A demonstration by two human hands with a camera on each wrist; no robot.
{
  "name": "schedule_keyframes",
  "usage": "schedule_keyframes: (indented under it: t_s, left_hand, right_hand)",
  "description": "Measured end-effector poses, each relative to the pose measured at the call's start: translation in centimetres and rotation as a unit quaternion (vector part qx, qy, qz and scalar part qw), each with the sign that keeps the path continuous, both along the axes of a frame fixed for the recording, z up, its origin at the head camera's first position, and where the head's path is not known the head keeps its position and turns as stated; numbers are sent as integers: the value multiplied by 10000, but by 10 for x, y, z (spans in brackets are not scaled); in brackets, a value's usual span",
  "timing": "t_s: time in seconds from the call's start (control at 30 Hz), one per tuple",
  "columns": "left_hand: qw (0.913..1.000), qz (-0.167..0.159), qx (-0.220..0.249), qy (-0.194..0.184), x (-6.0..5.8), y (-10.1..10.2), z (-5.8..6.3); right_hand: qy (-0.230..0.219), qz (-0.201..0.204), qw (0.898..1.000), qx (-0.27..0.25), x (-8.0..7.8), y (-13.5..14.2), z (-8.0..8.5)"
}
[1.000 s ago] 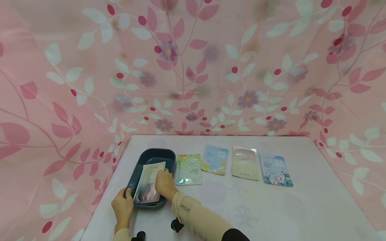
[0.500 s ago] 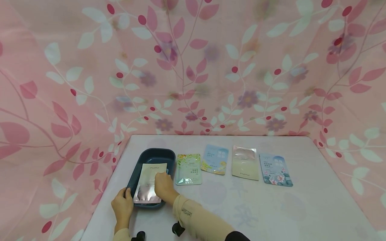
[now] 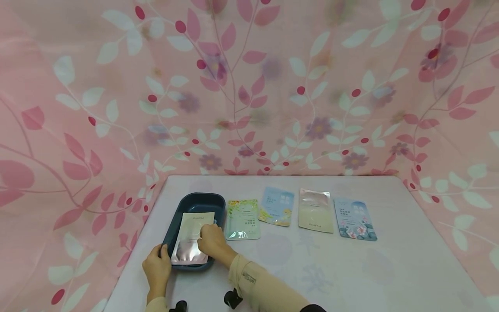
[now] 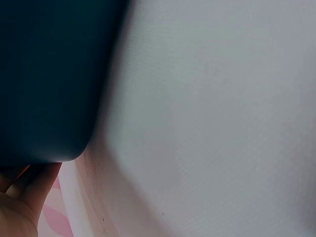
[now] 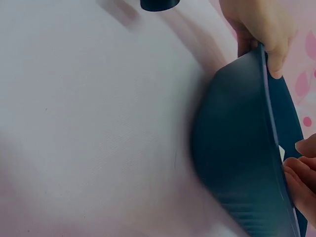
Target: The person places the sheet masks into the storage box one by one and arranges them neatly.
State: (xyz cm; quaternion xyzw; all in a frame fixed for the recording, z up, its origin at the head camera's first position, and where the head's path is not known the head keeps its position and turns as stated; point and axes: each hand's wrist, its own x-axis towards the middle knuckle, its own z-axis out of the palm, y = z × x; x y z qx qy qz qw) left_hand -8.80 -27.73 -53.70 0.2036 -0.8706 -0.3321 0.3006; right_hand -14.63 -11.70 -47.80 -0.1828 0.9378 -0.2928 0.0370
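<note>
The left hand [image 3: 157,268] grips the left rim of the dark blue tray [image 3: 199,198], thumb over the edge; the right wrist view shows this hold at the tray's top corner. A pale green and silver-pink face mask sachet [image 3: 191,238] lies flat inside, with a bit of light blue showing at its right edge. Over the sachet's right side is the right hand [image 3: 212,240], its fingers loosely bent. In the right wrist view, the thumb [image 5: 307,145] stands apart from the fingers [image 5: 298,182], which are close to the rim.
Right of the tray, a row of flat sachets lies on the white table [image 3: 351,277]: a green one [image 3: 242,219], a blue one [image 3: 277,206], a silver and pale green one [image 3: 316,211] and a blue floral one [image 3: 355,219]. A pink floral cloth [image 3: 249,86] hangs behind.
The sachet in the tray has gone from slightly tilted to lying straight and flat. The right hand has shifted slightly, its fingers loosening; the left hand keeps its hold.
</note>
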Motion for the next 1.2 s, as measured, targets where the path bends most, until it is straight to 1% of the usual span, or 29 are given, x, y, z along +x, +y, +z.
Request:
schedule_keyframes:
  t_s: [0.17,0.27,0.37,0.5,0.57,0.73,0.9,1.07,1.2]
  left_hand:
    - [9999,5,31,-96,1,0,1]
    - [9999,-7,27,-122,1,0,1]
    - [9999,-23,35,-119,1,0,1]
    - [10000,-43,23,-18,1,0,1]
    - [10000,-57,6,28,1,0,1]
    - [10000,-47,7,-43,1,-1,0]
    - [10000,-11,36,-86,1,-2,-1]
    - [10000,-7,26,-19,1,-2,-3]
    - [10000,-14,-2,15,1,-1,-1]
  right_hand:
    - [154,299,9988,-354,5,10,6]
    - [295,553,9960,-638,8,16,7]
    - [344,782,9922,-910,10,22,8]
    - [177,981,9877,-1205,13,32,7]
    - [-49,984,9869,-1275,14,37,7]
    - [-530,885,9830,-1520,16,48,7]
    - [-602,806,9825,-1565,16,57,5]
    - [-657,709,9829,-1570,15,64,6]
    - [-536,675,9842,-1547,13,73,6]
